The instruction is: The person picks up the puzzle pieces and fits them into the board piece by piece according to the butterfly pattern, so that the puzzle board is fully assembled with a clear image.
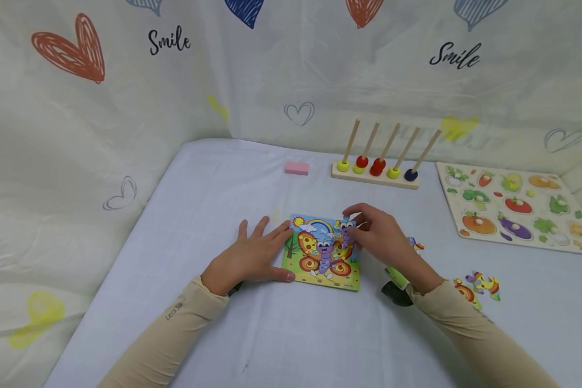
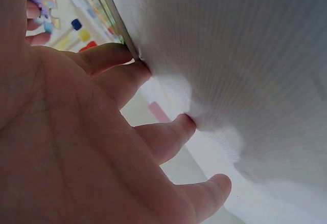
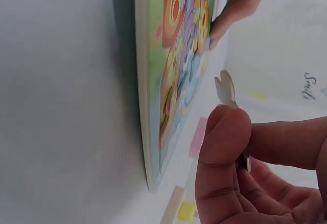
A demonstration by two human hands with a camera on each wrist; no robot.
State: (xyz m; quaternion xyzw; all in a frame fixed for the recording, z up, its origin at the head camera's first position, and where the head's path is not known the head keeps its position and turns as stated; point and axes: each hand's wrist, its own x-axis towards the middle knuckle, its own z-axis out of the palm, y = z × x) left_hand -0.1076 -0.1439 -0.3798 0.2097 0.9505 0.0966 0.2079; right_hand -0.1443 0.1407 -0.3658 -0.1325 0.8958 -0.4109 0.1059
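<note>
A square butterfly puzzle board [image 1: 320, 269] lies on the white table, showing a sun, a rainbow and a purple butterfly. My left hand [image 1: 254, 253] has its fingers spread, with fingertips and thumb at the board's left edge. In the left wrist view, some fingertips of that left hand [image 2: 102, 127] press on the tabletop beside the board. My right hand [image 1: 380, 234] pinches a puzzle piece [image 1: 346, 231] with a purple face over the board's upper right corner. Seen from the right wrist, the puzzle piece [image 3: 226, 87] is held edge-on between thumb and finger, above the board [image 3: 153, 81].
Loose puzzle pieces [image 1: 485, 284] lie to the right, some partly hidden by the right forearm. Behind stand a pink block [image 1: 297, 168] and a wooden peg stand [image 1: 375, 178] with coloured beads. A vegetable peg board [image 1: 519, 207] lies at the far right.
</note>
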